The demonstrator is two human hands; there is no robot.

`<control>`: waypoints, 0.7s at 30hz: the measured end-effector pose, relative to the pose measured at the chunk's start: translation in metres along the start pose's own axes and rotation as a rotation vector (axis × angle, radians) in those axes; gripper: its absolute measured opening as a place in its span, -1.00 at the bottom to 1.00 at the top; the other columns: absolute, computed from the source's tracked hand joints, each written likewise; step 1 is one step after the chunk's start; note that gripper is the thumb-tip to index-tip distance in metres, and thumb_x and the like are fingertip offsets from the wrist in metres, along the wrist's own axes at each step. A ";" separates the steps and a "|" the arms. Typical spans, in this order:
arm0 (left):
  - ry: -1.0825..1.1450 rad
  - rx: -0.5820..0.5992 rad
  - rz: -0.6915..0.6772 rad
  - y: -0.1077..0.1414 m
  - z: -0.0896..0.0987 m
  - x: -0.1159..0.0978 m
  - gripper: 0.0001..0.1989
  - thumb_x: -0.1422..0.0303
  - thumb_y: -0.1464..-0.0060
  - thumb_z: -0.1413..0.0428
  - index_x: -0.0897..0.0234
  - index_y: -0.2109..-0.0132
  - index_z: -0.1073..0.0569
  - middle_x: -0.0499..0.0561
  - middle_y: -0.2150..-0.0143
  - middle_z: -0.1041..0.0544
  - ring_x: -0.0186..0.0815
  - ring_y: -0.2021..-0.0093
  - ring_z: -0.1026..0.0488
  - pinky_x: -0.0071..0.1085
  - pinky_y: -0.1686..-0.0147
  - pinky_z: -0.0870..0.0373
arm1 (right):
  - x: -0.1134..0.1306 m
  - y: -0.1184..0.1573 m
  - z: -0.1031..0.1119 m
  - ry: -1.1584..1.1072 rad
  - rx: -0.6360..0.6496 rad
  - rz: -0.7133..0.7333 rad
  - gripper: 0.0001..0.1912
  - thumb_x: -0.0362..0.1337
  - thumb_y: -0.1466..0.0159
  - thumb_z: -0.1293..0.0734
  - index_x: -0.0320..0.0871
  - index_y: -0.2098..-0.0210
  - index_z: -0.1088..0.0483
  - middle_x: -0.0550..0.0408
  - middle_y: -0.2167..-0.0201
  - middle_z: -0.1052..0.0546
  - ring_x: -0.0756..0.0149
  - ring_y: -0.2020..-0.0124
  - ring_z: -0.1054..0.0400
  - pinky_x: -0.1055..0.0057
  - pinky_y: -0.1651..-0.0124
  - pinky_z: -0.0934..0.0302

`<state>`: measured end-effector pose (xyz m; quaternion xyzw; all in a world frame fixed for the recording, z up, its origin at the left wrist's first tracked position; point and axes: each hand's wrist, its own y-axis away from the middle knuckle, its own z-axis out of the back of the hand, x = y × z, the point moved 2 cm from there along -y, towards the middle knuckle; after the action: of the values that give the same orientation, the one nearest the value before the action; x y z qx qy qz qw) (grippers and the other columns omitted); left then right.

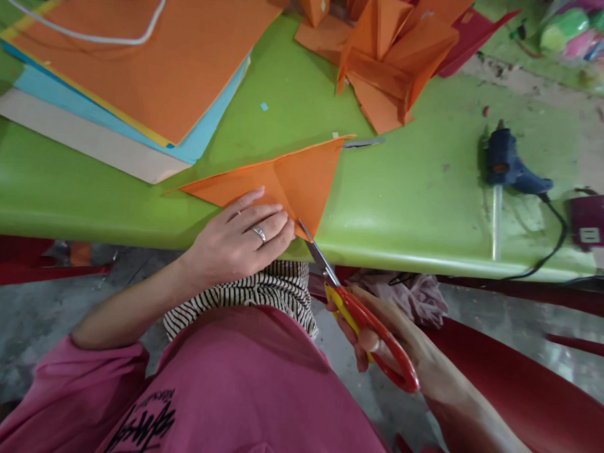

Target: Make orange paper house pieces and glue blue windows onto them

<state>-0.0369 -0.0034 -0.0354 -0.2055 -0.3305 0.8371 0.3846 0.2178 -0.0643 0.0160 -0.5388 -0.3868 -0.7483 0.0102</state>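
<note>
Scissors (pixel 361 309) gripped in right hand (pixel 395 314), at corner of orange paper (pixel 301 176) by table's (pixel 407 218) near edge; left hand (pixel 244 241) on top, maybe to stop slipping; can't tell if pinching.

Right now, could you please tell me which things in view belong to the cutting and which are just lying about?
Part of the cutting:
orange sheet, under the left hand
red-and-yellow scissors, in the right hand, blades at the sheet's edge

Apparently just lying about:
stack of coloured sheets
folded orange pieces
glue gun
metal blade by the sheet's far corner
</note>
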 end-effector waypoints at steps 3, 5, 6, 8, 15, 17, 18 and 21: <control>-0.001 0.005 0.003 0.000 0.001 0.000 -0.80 0.53 -0.25 -0.16 0.31 0.00 -0.53 0.04 0.13 -0.67 -0.24 0.04 -0.63 -0.12 -0.17 -0.56 | 0.000 0.001 -0.002 -0.130 -0.014 -0.048 -0.50 0.23 -0.24 -0.38 -0.11 0.33 -0.35 0.17 0.40 -0.41 0.49 0.61 -0.31 0.49 0.61 -0.29; -0.013 0.006 -0.008 -0.001 0.001 -0.001 -0.82 0.52 -0.25 -0.17 0.32 0.01 -0.53 0.04 0.14 -0.68 -0.24 0.06 -0.64 -0.12 -0.16 -0.57 | 0.000 0.000 -0.003 -0.133 -0.006 -0.065 -0.50 0.22 -0.23 -0.40 -0.11 0.28 -0.37 0.18 0.44 -0.41 0.47 0.58 -0.31 0.48 0.57 -0.31; -0.021 0.003 -0.015 -0.002 0.002 -0.001 -0.84 0.52 -0.25 -0.17 0.32 0.03 -0.53 0.04 0.14 -0.68 -0.24 0.07 -0.64 -0.13 -0.16 -0.57 | 0.001 -0.001 -0.002 -0.117 0.004 -0.068 -0.49 0.23 -0.22 -0.41 -0.12 0.28 -0.38 0.18 0.45 -0.41 0.46 0.56 -0.31 0.48 0.54 -0.32; -0.032 -0.004 -0.030 -0.003 0.003 -0.001 -0.86 0.52 -0.25 -0.17 0.33 0.06 -0.54 0.03 0.16 -0.68 -0.24 0.09 -0.64 -0.13 -0.16 -0.58 | 0.001 -0.004 -0.001 -0.078 0.021 -0.066 -0.46 0.26 -0.19 -0.41 -0.12 0.34 -0.36 0.18 0.47 -0.41 0.45 0.54 -0.31 0.48 0.51 -0.32; -0.043 -0.012 -0.063 -0.005 0.005 -0.002 -0.87 0.49 -0.24 -0.21 0.31 0.07 -0.54 -0.01 0.15 -0.68 -0.27 0.09 -0.65 -0.19 -0.14 -0.61 | -0.003 -0.013 0.001 0.020 0.053 -0.027 -0.38 0.36 -0.17 -0.35 -0.11 0.38 -0.27 0.19 0.49 -0.38 0.43 0.51 -0.28 0.46 0.49 -0.31; -0.048 -0.021 -0.076 -0.006 0.006 -0.002 -0.88 0.49 -0.23 -0.22 0.33 0.08 -0.55 0.00 0.15 -0.69 -0.28 0.10 -0.65 -0.23 -0.11 -0.62 | -0.002 -0.015 0.001 0.041 0.038 -0.022 -0.33 0.42 -0.15 -0.31 -0.11 0.38 -0.27 0.17 0.46 -0.38 0.42 0.49 -0.30 0.44 0.48 -0.33; -0.050 -0.022 -0.083 -0.006 0.007 -0.002 -0.87 0.49 -0.22 -0.23 0.34 0.08 -0.55 0.01 0.15 -0.69 -0.28 0.11 -0.65 -0.24 -0.11 -0.62 | 0.000 -0.016 0.000 0.045 0.033 -0.024 -0.32 0.43 -0.15 -0.31 -0.11 0.38 -0.27 0.17 0.46 -0.38 0.42 0.49 -0.31 0.44 0.48 -0.34; -0.054 -0.027 -0.089 -0.006 0.006 -0.002 -0.87 0.50 -0.21 -0.23 0.36 0.08 -0.55 0.02 0.15 -0.70 -0.27 0.10 -0.65 -0.25 -0.10 -0.62 | 0.004 -0.017 -0.002 0.017 0.039 -0.020 -0.33 0.42 -0.16 -0.30 -0.12 0.38 -0.27 0.18 0.44 -0.37 0.44 0.50 -0.33 0.45 0.48 -0.35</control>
<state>-0.0365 -0.0042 -0.0262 -0.1731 -0.3608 0.8198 0.4095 0.2073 -0.0524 0.0094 -0.5283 -0.4067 -0.7451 0.0162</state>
